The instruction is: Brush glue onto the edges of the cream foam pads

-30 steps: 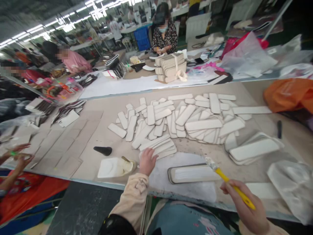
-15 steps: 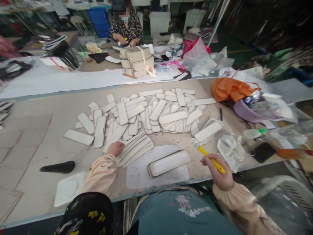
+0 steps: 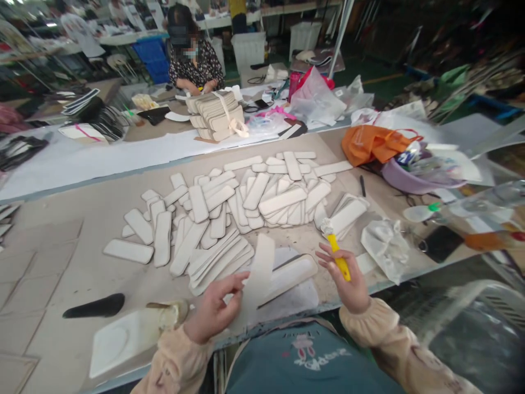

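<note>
My left hand (image 3: 219, 303) pinches a pale, flat, round-ended strip (image 3: 262, 262), held upright and slightly blurred. Behind it, another strip with a dark edge (image 3: 293, 274) lies on a white sheet (image 3: 307, 295) at the table's near side. My right hand (image 3: 346, 279) has a yellow-handled brush (image 3: 338, 257) resting in it, its fingers partly spread and the white-coated bristles pointing away from me. Beyond my left hand lies a fanned stack of strips (image 3: 223, 260). A large loose heap of similar strips (image 3: 246, 197) covers the middle of the table.
A jar (image 3: 172, 314) and a white plastic container (image 3: 118, 339) are left of my left hand, near a black tapered piece (image 3: 94, 306). On the right are a crumpled white bag (image 3: 385, 246), a black phone-like object (image 3: 441, 242) and a purple basin (image 3: 414, 180). A co-worker (image 3: 197, 65) sits opposite.
My left hand has left the fanned stack and moved right and nearer, now with a strip in it. My right hand has shifted slightly left, its fingers more spread around the brush.
</note>
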Motion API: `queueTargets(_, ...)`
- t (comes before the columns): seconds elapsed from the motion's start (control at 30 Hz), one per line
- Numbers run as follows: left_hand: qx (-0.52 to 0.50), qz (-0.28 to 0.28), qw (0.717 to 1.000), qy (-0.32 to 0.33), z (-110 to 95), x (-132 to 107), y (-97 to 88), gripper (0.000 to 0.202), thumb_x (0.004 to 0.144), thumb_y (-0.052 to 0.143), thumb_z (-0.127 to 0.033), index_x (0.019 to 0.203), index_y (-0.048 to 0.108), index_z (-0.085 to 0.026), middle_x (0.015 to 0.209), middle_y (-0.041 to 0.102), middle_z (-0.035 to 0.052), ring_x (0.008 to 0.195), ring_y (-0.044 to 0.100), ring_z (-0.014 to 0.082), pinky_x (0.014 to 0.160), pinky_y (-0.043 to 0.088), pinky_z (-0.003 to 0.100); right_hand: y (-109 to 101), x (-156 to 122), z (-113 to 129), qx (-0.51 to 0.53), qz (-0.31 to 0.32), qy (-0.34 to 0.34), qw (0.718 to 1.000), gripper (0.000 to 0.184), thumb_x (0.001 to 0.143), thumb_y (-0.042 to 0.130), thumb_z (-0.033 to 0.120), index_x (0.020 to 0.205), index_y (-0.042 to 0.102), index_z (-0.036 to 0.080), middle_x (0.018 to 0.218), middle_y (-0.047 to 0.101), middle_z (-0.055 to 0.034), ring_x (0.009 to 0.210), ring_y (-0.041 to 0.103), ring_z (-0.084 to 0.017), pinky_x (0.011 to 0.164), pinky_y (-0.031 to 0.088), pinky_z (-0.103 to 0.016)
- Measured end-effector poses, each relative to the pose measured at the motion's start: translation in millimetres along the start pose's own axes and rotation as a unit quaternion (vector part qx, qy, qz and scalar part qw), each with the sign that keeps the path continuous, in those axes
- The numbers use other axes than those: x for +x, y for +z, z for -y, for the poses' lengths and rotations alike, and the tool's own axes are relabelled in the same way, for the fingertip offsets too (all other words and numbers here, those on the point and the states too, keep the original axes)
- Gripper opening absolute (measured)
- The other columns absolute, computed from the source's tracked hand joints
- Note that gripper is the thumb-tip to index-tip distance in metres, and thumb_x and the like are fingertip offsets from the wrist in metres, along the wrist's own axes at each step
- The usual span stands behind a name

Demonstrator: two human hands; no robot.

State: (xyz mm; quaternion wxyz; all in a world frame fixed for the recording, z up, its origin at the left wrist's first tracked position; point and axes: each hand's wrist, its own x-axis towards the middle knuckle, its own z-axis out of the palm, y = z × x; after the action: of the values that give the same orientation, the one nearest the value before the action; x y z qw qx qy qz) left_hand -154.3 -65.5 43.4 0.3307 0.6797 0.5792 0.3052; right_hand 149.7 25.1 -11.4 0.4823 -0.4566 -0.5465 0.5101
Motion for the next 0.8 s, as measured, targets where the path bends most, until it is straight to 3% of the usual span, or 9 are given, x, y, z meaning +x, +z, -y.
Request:
queueTargets(0.07,-0.063,0.057,0.996,0.004,-16,2,21.1,0.015,0.083,0.041,-0.024,0.075,0.053,-0.021,0.093,0.067,0.0093,0.093,0.062,0.021,0.077,0.048,0.031,6,1,3,0.024,0.042,0.012,0.999,0.024,0.085,0.054,0.041,0.094,0.037,0.026,0.128,0.052,-0.0116,0.098,0.063,-0.02,0.081,0.053,-0.039)
queueTargets(0.17,-0.143,0.114,0.983,-0.012,-23,4,49.6,0.015,0.083,0.043,-0.025,0.072,0.052,-0.02,0.099,0.066,0.009,0.085,0.061,0.0185,0.073,0.046,0.029,5,-2,5,0.007,0.067,0.048,0.997,0.03,0.081,0.058,0.042,0.092,0.035,0.025,0.123,0.056,-0.0116,0.078,0.065,-0.015,0.064,0.054,-0.03)
queueTargets(0.27,-0.234,0.147,0.956,-0.099,-17,-2,74.2,0.019,0.084,0.047,-0.032,0.072,0.052,-0.019,0.086,0.065,0.0061,0.073,0.057,0.0149,0.065,0.044,0.025,-11,-10,-5,-0.013,0.024,0.072,0.997,0.036,0.074,0.067,0.038,0.087,0.037,0.025,0.1,0.064,-0.0054,0.077,0.063,-0.015,0.062,0.052,-0.026)
queueTargets(0.37,-0.343,0.183,0.896,-0.216,-10,-14,93.6,0.025,0.08,0.055,-0.04,0.078,0.055,-0.016,0.069,0.059,0.0018,0.061,0.052,0.0113,0.055,0.039,0.021,-32,-22,-25,-0.05,-0.04,0.076,0.995,0.034,0.07,0.072,0.035,0.084,0.042,0.023,0.083,0.06,-0.0003,0.076,0.06,-0.015,0.066,0.051,-0.026)
queueTargets(0.43,-0.389,0.19,0.869,-0.239,-7,-23,102.2,0.028,0.076,0.061,-0.041,0.082,0.059,-0.014,0.073,0.06,0.0029,0.066,0.053,0.0121,0.059,0.04,0.021,-42,-28,-40,-0.085,-0.05,0.079,0.992,0.033,0.07,0.071,0.035,0.083,0.045,0.023,0.081,0.058,0.0003,0.068,0.057,-0.013,0.063,0.05,-0.027)
queueTargets(0.57,-0.348,0.141,0.899,-0.224,-1,-36,112.8,0.025,0.074,0.064,-0.038,0.079,0.065,-0.013,0.087,0.062,0.0073,0.084,0.057,0.0175,0.075,0.043,0.026,-44,-28,-64,-0.137,-0.051,0.068,0.987,0.029,0.072,0.069,0.039,0.083,0.046,0.023,0.077,0.057,0.0007,0.064,0.056,-0.015,0.062,0.049,-0.029)
queueTargets(0.7,-0.257,0.013,0.898,-0.357,15,-33,121.3,0.032,0.073,0.06,-0.046,0.073,0.063,-0.014,0.062,0.057,0.0008,0.055,0.052,0.0126,0.053,0.043,0.024,-35,-16,-77,-0.219,-0.039,0.048,0.974,0.026,0.074,0.065,0.041,0.083,0.048,0.023,0.072,0.057,0.0019,0.062,0.056,-0.015,0.061,0.047,-0.029)
queueTargets(0.8,-0.145,-0.089,0.898,-0.405,31,-20,122.7,0.032,0.071,0.059,-0.048,0.076,0.065,-0.016,0.059,0.059,-0.0004,0.052,0.052,0.0134,0.05,0.042,0.024,-29,-5,-84,-0.296,-0.017,0.028,0.954,0.023,0.076,0.062,0.04,0.081,0.048,0.023,0.069,0.055,0.0028,0.061,0.056,-0.015,0.063,0.045,-0.028)
